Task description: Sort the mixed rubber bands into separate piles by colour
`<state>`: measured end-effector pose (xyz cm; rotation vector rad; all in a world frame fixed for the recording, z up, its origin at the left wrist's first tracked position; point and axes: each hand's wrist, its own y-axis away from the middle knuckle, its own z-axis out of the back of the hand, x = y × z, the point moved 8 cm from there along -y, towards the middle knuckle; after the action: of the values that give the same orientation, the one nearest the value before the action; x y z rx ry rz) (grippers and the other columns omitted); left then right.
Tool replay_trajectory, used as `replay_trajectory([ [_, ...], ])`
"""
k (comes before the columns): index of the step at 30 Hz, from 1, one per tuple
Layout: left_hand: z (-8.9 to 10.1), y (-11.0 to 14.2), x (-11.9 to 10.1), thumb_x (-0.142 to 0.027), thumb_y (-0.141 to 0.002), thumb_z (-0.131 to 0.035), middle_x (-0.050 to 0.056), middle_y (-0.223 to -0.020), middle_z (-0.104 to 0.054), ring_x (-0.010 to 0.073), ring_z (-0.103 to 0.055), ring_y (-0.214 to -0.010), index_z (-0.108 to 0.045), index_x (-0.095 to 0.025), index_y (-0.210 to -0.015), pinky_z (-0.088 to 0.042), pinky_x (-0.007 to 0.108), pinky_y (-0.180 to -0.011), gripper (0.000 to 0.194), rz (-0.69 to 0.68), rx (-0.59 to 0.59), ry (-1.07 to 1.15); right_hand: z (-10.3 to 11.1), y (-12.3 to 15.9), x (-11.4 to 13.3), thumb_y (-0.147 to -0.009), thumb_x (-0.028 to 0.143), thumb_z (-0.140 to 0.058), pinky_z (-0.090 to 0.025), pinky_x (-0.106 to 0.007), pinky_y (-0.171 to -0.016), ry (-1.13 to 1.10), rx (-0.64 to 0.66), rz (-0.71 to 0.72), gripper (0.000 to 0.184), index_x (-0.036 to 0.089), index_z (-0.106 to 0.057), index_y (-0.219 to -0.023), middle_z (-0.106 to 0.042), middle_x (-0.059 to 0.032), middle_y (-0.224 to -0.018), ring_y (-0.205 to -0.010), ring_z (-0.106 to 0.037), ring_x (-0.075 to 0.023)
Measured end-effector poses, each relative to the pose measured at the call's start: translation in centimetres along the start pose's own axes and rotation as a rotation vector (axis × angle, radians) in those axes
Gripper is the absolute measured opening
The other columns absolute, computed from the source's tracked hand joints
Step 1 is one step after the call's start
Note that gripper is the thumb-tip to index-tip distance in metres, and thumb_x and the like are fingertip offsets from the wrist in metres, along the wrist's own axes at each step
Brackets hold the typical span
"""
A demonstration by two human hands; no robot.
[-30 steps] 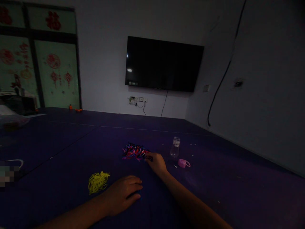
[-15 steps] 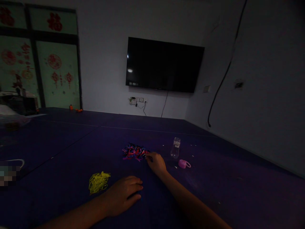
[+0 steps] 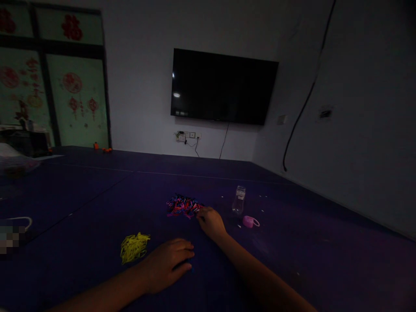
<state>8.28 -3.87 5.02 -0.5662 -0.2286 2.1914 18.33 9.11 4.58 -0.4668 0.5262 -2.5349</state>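
Note:
My right hand (image 3: pixel 212 223) reaches to the right edge of a tangled pile of multicoloured elastic bands (image 3: pixel 183 205), mostly red, pink, blue and black. Its fingers are pinched together at the pile, and what they hold is too dark and small to make out. Nearer to me, my left hand (image 3: pixel 170 264) rests on the purple surface (image 3: pixel 208 286), thumb and fingers apart. A bit of blue (image 3: pixel 192 269) shows by its thumb tip. Left of that hand lies a heap of yellow elastic bands (image 3: pixel 134 248), apart from the coloured pile.
A clear bottle (image 3: pixel 238 201) stands uncapped beyond my right hand, with its pink looped cap (image 3: pixel 248 222) beside it. Small white scraps lie around them. At far left are a plastic bag (image 3: pixel 16 160) and a white loop (image 3: pixel 24 219). A television (image 3: pixel 224 86) hangs on the wall.
My right hand has shifted very slightly left along the pile's edge, its fingers curling in. The left hand stays in place. The view has tilted a little.

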Motion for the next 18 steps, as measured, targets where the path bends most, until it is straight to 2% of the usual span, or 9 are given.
replay_trajectory([
  [7,-0.1,0.0,0.1,-0.018,-0.086,-0.054,0.010,-0.119,-0.061,0.0233,-0.053,-0.112,-0.062,-0.018,-0.113,-0.042,0.038,-0.095,0.029,-0.005,0.002,0.009,-0.1,-0.1,-0.9,-0.078,0.007,-0.049,-0.042,-0.025,-0.085,-0.114,-0.058,-0.029,0.028,0.023,-0.072,-0.082,-0.070,-0.0041,-0.095,-0.095,-0.061,-0.0173],
  [14,-0.1,0.1,0.1,-0.018,-0.086,-0.054,0.008,-0.120,-0.061,0.0235,-0.053,-0.113,-0.062,-0.021,-0.115,-0.042,0.038,-0.096,0.030,0.001,-0.007,0.032,0.6,0.0,-2.7,-0.078,0.009,-0.047,-0.047,-0.025,-0.080,-0.240,-0.189,-0.161,0.031,0.022,-0.072,-0.091,-0.070,-0.0042,-0.094,-0.085,-0.064,-0.0165],
  [18,-0.1,0.1,0.1,-0.019,-0.086,-0.054,0.008,-0.120,-0.061,0.0237,-0.053,-0.113,-0.062,-0.020,-0.115,-0.041,0.038,-0.097,0.030,0.002,-0.010,0.034,0.2,-0.2,-3.1,-0.078,0.005,-0.045,-0.045,-0.025,-0.083,-0.237,-0.177,-0.172,0.036,0.022,-0.071,-0.096,-0.070,-0.0053,-0.097,-0.090,-0.064,-0.0168],
])
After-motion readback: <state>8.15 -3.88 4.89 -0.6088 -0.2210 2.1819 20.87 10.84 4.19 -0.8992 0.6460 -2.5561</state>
